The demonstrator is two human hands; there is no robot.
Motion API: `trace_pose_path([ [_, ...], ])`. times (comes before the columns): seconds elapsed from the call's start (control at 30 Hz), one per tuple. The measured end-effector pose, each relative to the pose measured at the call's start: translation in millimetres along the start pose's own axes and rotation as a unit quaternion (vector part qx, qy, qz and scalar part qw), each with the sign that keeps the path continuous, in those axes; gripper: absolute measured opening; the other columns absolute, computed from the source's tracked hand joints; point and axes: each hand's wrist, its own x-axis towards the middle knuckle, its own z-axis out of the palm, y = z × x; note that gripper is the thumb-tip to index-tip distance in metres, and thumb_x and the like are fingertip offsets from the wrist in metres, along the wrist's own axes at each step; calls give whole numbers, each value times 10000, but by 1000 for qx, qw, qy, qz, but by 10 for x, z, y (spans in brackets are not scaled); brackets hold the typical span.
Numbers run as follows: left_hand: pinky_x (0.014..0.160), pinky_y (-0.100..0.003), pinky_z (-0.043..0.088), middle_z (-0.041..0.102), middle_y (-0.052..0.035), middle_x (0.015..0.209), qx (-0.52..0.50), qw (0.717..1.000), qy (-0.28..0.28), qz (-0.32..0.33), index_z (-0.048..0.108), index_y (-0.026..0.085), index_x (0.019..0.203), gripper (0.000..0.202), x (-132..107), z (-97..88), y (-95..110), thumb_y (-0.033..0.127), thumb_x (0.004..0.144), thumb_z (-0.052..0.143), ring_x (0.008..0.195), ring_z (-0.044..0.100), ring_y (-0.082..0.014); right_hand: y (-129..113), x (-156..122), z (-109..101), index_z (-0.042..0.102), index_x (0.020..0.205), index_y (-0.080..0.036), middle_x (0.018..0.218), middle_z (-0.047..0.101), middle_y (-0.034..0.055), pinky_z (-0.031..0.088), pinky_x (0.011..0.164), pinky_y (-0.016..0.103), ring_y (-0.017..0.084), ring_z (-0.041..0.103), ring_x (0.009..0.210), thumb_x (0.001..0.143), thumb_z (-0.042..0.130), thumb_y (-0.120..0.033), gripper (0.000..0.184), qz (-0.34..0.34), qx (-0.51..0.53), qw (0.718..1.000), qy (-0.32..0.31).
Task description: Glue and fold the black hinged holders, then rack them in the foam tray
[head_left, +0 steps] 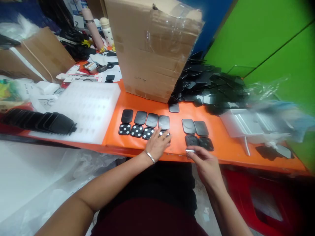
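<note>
On the orange table (177, 149) lies a row of open black cases (141, 124), their lower halves dotted with white spots. My left hand (157, 144) rests flat on the rightmost case of that row, fingers spread, holding nothing. To the right sit two more open black cases (197, 133) without spots. My right hand (205, 160) is at the table's front edge just below them, pinching a small silvery piece (190, 150) between thumb and fingers.
A tall cardboard box (154, 49) stands behind the cases. A heap of black case halves (209, 87) lies at the back right. A white foam tray (86, 108) and a stack of black cases (39, 120) are at left, a white tray (246, 124) at right.
</note>
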Motion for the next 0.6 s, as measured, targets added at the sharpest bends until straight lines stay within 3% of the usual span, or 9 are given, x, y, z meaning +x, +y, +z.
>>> trace_pose_path([
  [0.1,1150,-459,296,508,12,1389,-10,1000,21,-15,561,256,1228,303,-28,-86,-185,277,935,488,1391,291,-264,26,-8,-44,735,801,-191,733,676,32,514,644,284,154,600,667,617,798,-348,251,1,8,1000,28],
  [0.23,1123,-547,312,520,-38,1375,-14,999,29,-20,571,232,1222,310,-49,-197,-228,270,923,494,1367,327,-323,104,48,-164,740,807,-195,689,670,12,516,650,273,136,600,640,583,824,-295,259,21,100,992,74],
  [0.3,1140,-523,292,498,-81,1391,-5,999,29,-13,553,196,1244,347,19,-229,-102,271,906,528,1371,322,-317,131,96,-241,741,796,-191,701,675,10,519,651,258,124,603,637,549,842,-264,276,34,163,981,100],
  [0.4,1156,-461,268,464,-113,1414,-6,999,11,34,521,153,1274,412,230,-206,249,316,897,553,1371,329,-280,128,159,-326,743,776,-175,726,683,18,523,654,231,112,616,649,503,863,-233,304,51,230,965,116],
  [0.5,1145,-435,269,404,-109,1460,-15,998,-12,68,463,155,1337,571,492,-65,603,472,871,558,1383,302,-281,87,195,-345,746,789,-168,744,693,26,533,696,224,114,633,684,484,871,-212,333,54,258,958,116],
  [0.6,1143,-447,243,338,-157,1490,-9,998,-35,42,387,85,1388,730,665,115,763,553,850,541,1395,264,-307,52,200,-318,746,812,-175,761,701,27,544,754,256,132,650,724,488,868,-200,347,42,252,960,118],
])
